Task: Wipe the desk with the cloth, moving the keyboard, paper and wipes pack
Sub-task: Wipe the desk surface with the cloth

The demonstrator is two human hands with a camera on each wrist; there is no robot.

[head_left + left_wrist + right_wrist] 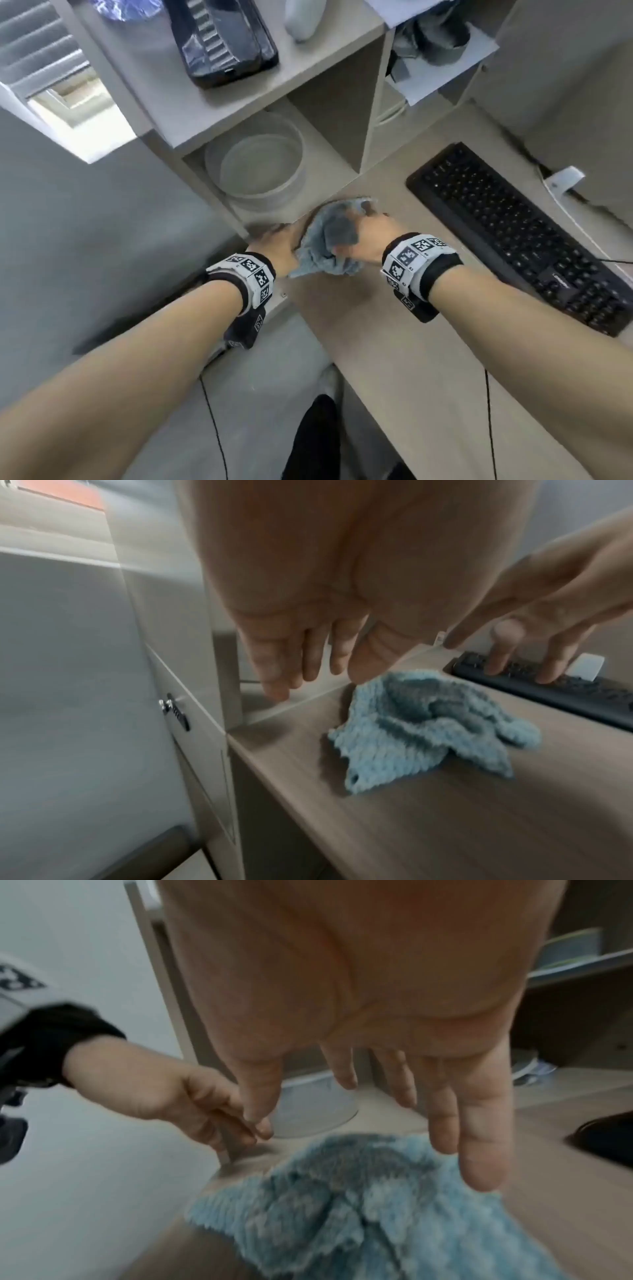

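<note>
The cloth lies bunched on the counter under both hands. Left hand and right hand hover, fingers spread. It looks soft and light; gather its raised middle.

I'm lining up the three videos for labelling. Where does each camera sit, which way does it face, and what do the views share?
Head: on the head, looking down at the desk, keyboard and cloth; both forearms show.
Left wrist: along the left hand toward the cloth; right hand beyond.
Right wrist: along the right hand, cloth below; left hand alongside.
Shared: cloth, both hands.
</note>
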